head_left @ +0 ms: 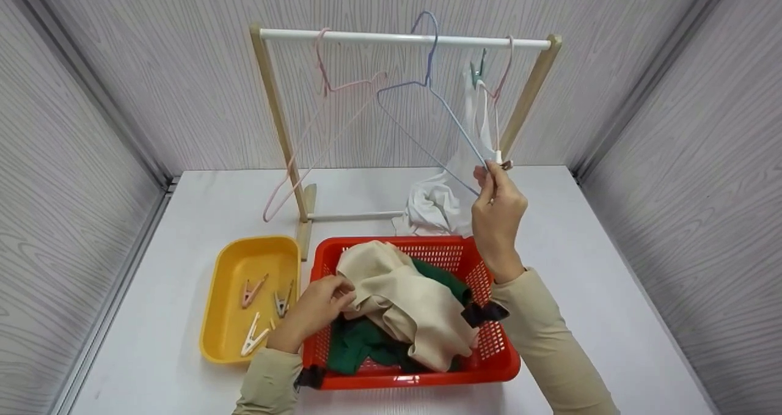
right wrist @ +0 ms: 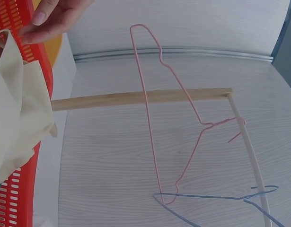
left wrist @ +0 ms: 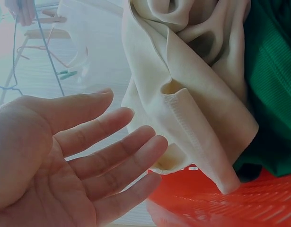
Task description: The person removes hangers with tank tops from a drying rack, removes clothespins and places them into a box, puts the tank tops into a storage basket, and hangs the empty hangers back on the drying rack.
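Note:
My right hand (head_left: 501, 219) pinches the lower right corner of a blue wire hanger (head_left: 402, 85), whose hook sits over the rack's white rail. Just behind those fingers, a white strappy garment (head_left: 434, 207) hangs from a pink hanger, held by a green clothespin (head_left: 478, 71), its lower part bunched on the table. Above the basket's left side is my left hand (head_left: 317, 310), its fingers relaxed and holding nothing. Beside its fingertips lies a crumpled beige cloth (left wrist: 202, 94), heaped over green fabric (head_left: 360, 345) in a red basket (head_left: 415, 380).
A bare pink hanger (head_left: 351, 85) hangs at the left of the rail (head_left: 379, 38). Wooden posts (head_left: 273, 91) support the rack. Left of the basket, a yellow tray (head_left: 229, 320) holds several clothespins, among them a white one (head_left: 251, 340). Patterned walls enclose the table.

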A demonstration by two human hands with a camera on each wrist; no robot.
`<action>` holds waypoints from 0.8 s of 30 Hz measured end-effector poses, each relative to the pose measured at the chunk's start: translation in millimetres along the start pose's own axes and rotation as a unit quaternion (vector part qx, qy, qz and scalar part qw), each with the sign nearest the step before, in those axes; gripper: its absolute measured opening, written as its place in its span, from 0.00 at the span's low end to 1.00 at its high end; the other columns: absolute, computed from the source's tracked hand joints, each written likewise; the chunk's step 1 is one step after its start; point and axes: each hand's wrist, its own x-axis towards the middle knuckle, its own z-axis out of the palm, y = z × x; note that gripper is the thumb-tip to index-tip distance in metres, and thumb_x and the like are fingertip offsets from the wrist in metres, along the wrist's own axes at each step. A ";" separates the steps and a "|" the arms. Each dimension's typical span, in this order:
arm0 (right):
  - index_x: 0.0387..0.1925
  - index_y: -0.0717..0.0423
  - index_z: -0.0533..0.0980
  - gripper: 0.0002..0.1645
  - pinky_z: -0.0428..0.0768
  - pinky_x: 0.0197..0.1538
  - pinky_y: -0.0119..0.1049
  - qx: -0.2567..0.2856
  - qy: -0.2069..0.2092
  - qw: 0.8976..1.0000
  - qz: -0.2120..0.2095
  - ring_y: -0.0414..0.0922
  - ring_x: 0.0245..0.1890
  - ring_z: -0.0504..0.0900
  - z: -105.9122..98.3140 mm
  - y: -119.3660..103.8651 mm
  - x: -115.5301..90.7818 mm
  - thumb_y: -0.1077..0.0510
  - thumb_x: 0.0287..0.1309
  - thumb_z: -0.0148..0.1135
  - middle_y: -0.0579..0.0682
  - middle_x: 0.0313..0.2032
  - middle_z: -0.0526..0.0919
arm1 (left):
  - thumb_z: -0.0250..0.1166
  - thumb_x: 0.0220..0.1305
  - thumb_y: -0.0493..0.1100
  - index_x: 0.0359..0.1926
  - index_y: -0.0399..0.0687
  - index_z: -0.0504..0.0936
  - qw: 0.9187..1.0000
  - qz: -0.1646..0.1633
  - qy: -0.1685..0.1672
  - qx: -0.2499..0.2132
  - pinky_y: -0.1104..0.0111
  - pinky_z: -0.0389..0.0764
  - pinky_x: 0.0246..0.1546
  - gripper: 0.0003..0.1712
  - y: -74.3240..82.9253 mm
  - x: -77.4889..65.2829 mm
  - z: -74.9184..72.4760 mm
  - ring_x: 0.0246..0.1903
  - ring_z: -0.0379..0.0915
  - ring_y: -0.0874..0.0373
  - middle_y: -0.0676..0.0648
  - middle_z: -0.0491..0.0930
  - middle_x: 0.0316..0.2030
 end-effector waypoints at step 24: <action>0.46 0.74 0.78 0.13 0.84 0.50 0.45 -0.030 -0.082 0.996 -0.034 0.57 0.44 0.86 31.5 9.0 -32.6 0.69 0.61 0.57 0.67 0.43 0.85 | 0.61 0.65 0.40 0.43 0.41 0.80 0.999 -0.028 -0.014 -0.021 0.57 0.84 0.48 0.09 -0.3 -0.3 2.6 0.41 0.79 0.53 0.43 0.82 0.40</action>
